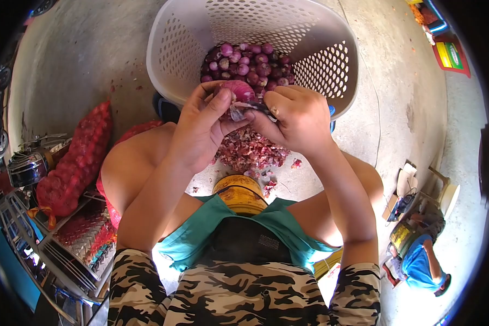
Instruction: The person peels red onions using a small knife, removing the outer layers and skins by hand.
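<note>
A red onion (241, 90) is pinched between the fingers and thumb of my left hand (201, 122), just over the near rim of the basket. My right hand (301, 117) is wrapped round a small dark-handled knife (259, 107), its tip end meeting the underside of the onion. A loose flap of pale skin hangs where knife and onion touch. Beyond my hands stands a large grey perforated plastic basket (156, 65) with many purple onions (244, 62) at its bottom. Below my hands, a heap of dry onion skins (255, 152) lies on the concrete floor.
Between my legs is a worn yellow container (239, 193). To the left, a full red mesh sack of onions (76, 163) lies by a metal rack (49, 247). At the lower right sits another person in a blue shirt (422, 266), near a pale chair (448, 198).
</note>
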{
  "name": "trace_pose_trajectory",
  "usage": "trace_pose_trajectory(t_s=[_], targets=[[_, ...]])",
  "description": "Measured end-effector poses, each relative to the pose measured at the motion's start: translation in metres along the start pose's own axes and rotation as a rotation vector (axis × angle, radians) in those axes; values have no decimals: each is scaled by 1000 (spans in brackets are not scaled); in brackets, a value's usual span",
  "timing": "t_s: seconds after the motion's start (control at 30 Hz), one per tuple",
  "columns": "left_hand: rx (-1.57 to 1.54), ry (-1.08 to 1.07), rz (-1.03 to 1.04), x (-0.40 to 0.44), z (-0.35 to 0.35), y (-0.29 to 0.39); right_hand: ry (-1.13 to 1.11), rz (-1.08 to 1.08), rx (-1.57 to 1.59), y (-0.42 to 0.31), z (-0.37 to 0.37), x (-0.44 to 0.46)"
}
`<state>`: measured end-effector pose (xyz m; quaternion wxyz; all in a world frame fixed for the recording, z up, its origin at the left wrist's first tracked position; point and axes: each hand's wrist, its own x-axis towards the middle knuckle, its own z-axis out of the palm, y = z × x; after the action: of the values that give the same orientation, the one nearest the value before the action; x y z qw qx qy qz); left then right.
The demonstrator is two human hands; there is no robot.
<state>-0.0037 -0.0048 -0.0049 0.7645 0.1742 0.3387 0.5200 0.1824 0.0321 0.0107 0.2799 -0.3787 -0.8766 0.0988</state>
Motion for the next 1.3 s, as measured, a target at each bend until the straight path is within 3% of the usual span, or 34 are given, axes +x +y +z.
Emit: trace_pose_trajectory(t_s=[0.23,0.57,0.87,0.97,1.3], targets=[[-14,130,-21,6,-6,4,-7,-159,10,-6,0,-2],[-27,120,-78,4,-9,6,-259,-56,276,1,-3,-5],[-74,99,-197,2,4,12,-209,-35,318,4,-4,-6],[-158,-8,-202,3,-6,10,-147,26,285,3,-10,-3],[-91,-15,-209,1,0,4,-93,80,271,4,-6,-2]])
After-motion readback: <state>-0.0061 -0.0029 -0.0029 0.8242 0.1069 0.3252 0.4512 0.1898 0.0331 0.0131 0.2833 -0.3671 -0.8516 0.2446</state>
